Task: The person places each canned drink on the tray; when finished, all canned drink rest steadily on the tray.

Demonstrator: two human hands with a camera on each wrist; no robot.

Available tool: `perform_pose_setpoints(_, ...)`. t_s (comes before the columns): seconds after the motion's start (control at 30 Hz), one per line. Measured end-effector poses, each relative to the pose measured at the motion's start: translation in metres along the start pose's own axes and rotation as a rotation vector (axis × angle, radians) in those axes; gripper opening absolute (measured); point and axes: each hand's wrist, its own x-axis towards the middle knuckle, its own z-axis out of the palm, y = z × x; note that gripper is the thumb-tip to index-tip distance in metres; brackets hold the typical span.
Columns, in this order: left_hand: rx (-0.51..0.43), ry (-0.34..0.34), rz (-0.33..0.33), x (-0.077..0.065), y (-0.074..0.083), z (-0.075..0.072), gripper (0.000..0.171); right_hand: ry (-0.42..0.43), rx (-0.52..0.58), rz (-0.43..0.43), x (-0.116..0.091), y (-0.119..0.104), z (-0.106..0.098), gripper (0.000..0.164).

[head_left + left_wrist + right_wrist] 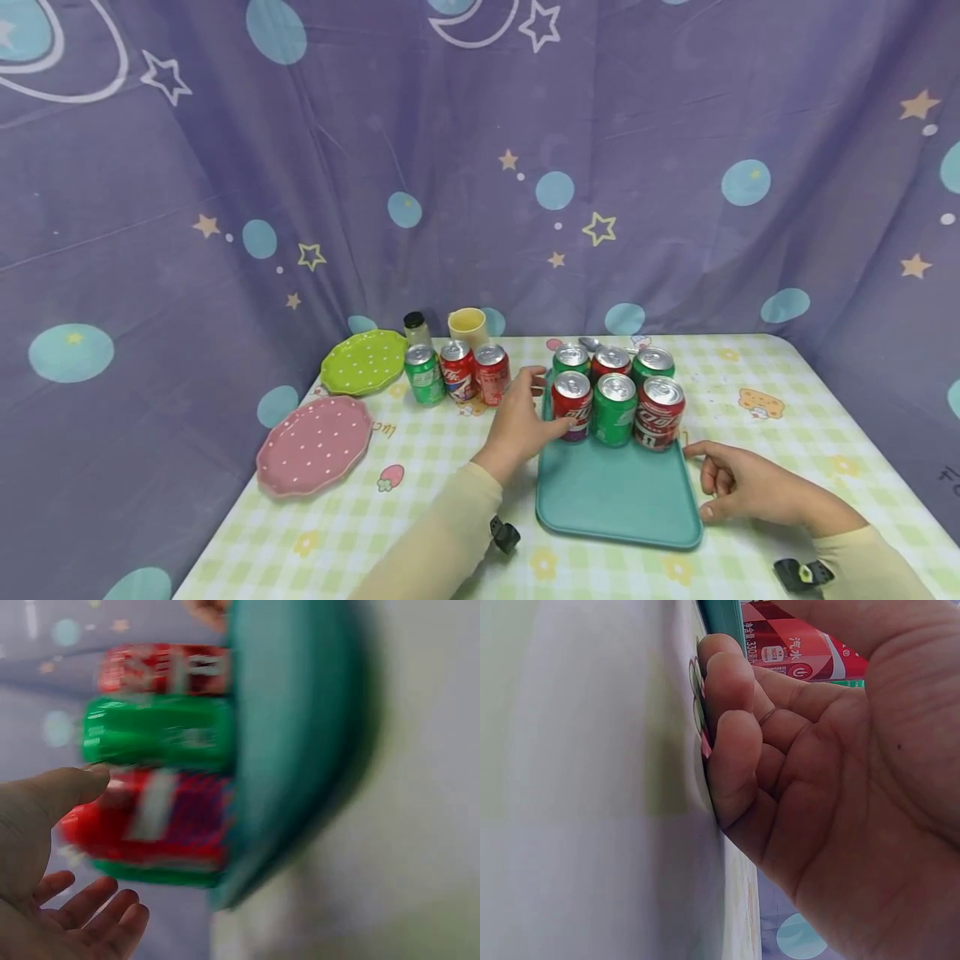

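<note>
A teal tray [618, 500] bears several soda cans in two rows at its far half. The front row has a red-and-purple can [572, 408], a green can [615, 410] and a dark red can [659, 414]. My left hand [521, 425] is at the tray's left side, fingers spread and thumb reaching in front of the red-and-purple can; in the left wrist view the palm and fingers hold nothing. Beside the tray's right edge, my right hand [750, 483] rests low with loosely bent fingers [735, 757] against the tablecloth, its index fingertip right at the rim.
Left of the tray stand a green can [425, 377] and two red cans, with a black-lidded jar [416, 327] and yellow cup [468, 325] behind. A green dotted plate [363, 362] and pink dotted plate [315, 446] lie farther left. A spoon [590, 343] lies behind the tray.
</note>
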Motion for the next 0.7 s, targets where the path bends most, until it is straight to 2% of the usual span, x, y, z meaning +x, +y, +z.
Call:
perform_pose_setpoints(0.1,-0.021,0.041,0.064,0.001,0.007,-0.027,0.082,0.003,-0.001,0.006,0.0,0.0,0.0,0.082)
perform_pose_setpoints(0.2,-0.073,0.099,0.123,0.003,0.007,-0.055,0.076,0.006,-0.001,0.005,0.0,0.001,0.0,0.082)
perform_pose_setpoints(0.27,-0.107,0.157,0.148,0.006,0.002,-0.074,0.07,0.006,0.0,0.001,0.0,0.002,0.0,0.082)
perform_pose_setpoints(0.37,-0.125,0.281,0.16,0.012,-0.012,-0.101,0.061,0.006,0.0,-0.006,0.0,0.003,0.0,0.082)
perform_pose_setpoints(0.47,-0.125,0.406,0.137,0.016,-0.034,-0.128,0.057,0.004,-0.001,-0.012,0.001,0.005,0.0,0.083)
perform_pose_setpoints(0.53,-0.12,0.456,0.09,0.018,-0.051,-0.142,0.057,0.005,-0.008,-0.01,0.001,0.005,0.0,0.083)
perform_pose_setpoints(0.6,-0.13,0.475,0.034,0.018,-0.069,-0.153,0.06,0.007,-0.014,-0.005,0.001,0.006,-0.001,0.084)
perform_pose_setpoints(0.7,-0.139,0.458,-0.059,0.018,-0.091,-0.162,0.067,0.009,-0.025,-0.005,0.0,0.006,-0.001,0.085)
